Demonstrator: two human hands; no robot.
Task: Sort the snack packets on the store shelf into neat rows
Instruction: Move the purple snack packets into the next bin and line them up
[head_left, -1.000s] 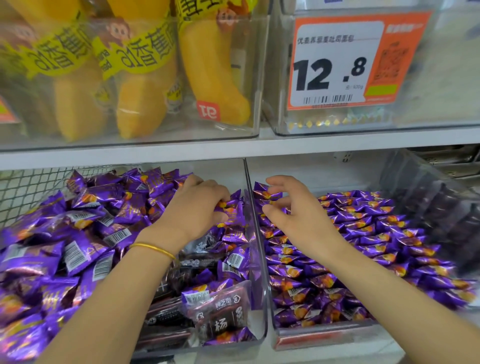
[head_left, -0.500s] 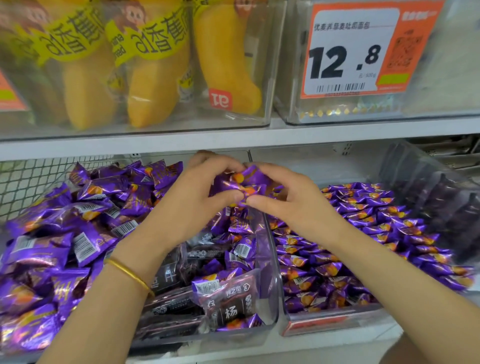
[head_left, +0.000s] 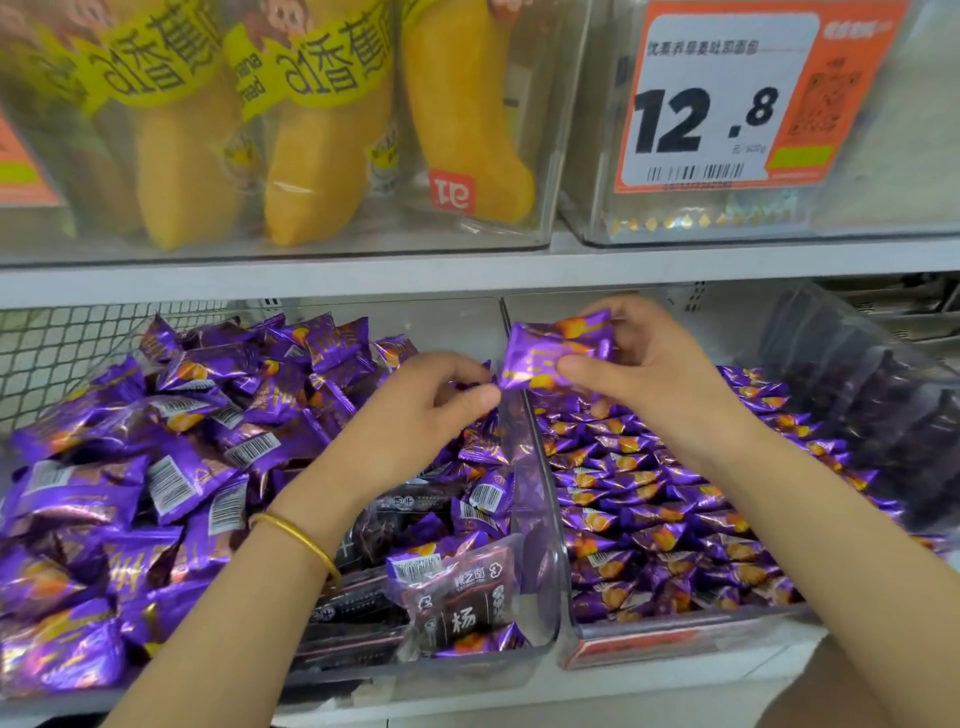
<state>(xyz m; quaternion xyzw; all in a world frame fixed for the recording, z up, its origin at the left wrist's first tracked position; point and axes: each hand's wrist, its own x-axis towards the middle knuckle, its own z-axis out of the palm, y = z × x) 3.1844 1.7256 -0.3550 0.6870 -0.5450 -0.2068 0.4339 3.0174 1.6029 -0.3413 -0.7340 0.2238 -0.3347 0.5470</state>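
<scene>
head view: the right hand (head_left: 641, 376) pinches a purple packet (head_left: 550, 358) between thumb and fingers above where the two bins meet, likely to lay it into the right bin's (head_left: 675, 631) neat rows, while the left hand (head_left: 431, 415) curls over the jumbled left bin (head_left: 415, 670), its grip unclear.

The person wears a thin, smooth, gold-coloured bangle (head_left: 298, 535) on the wrist just behind the left hand (head_left: 415, 415). It is a plain rounded band that sits loosely and catches the light along its edge. The left forearm (head_left: 234, 623) and the right forearm (head_left: 831, 545) are bare down to the bottom edge of the view. The right hand (head_left: 649, 384) and its wrist are bare. The fingernails are too blurred to describe.
</scene>
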